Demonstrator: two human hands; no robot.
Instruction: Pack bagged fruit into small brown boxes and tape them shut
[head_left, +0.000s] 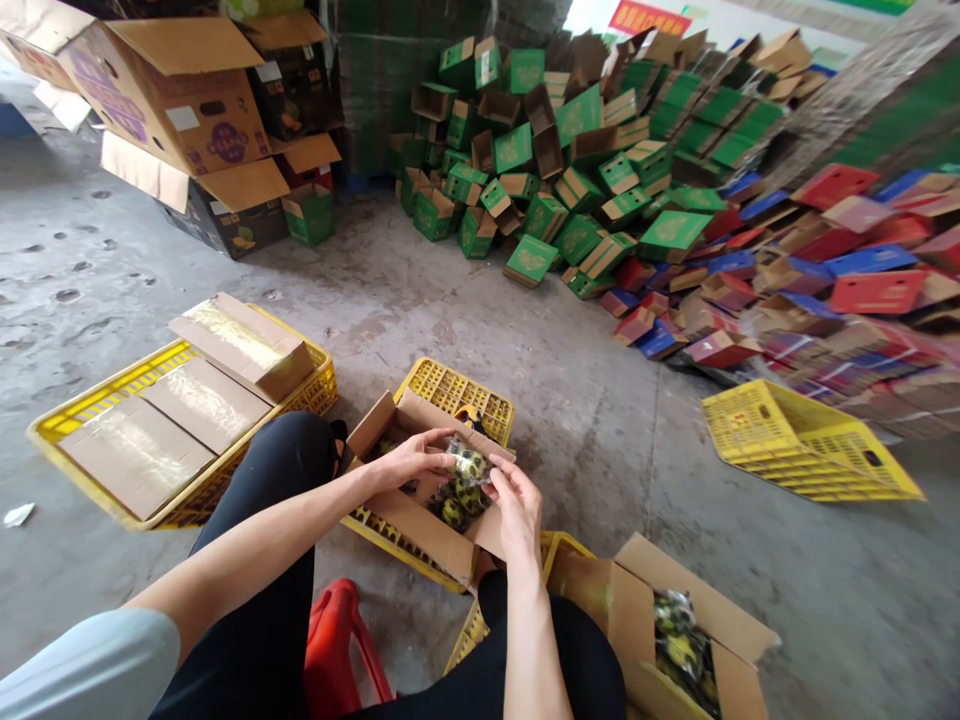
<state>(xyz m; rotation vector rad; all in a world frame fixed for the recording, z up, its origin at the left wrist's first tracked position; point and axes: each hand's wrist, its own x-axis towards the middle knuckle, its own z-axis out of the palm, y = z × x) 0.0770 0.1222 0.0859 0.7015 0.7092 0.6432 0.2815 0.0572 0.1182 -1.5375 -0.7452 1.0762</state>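
Both hands, left hand [409,458] and right hand [516,505], pinch one clear packet [469,463] above the near open box [420,500]; this box partly filled, three sealed boxes [202,400] done at left

packet [469,463]: clear w/ yellow-black print
open box [420,520]: plain brown cardboard
crates [810,445]: bright yellow, grid mesh
sealed boxes [202,400]: brown, shiny tape strip
stool [337,630]: red
trousers [270,560]: black
sleeve [90,670]: pale blue-grey
box pile [570,170]: green w/ light motif; rt side red & blue [862,270]
floor [525,330]: grey, dark spots
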